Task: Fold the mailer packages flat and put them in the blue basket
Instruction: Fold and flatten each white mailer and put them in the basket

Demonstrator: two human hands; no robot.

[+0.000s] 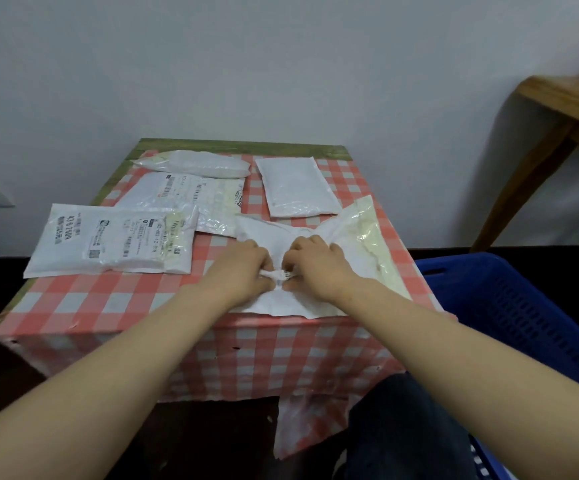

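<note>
Both my left hand and my right hand were pinching a bunched ridge at the middle of the white mailer, which lay at the near right of the checked table. To fold it well, I judged I should bring the two halves together evenly and press the trapped air toward its open end. Its near edge sat at the table's lip, four other mailers crowded the left and back, and the blue basket stood just right, beside the table.
</note>
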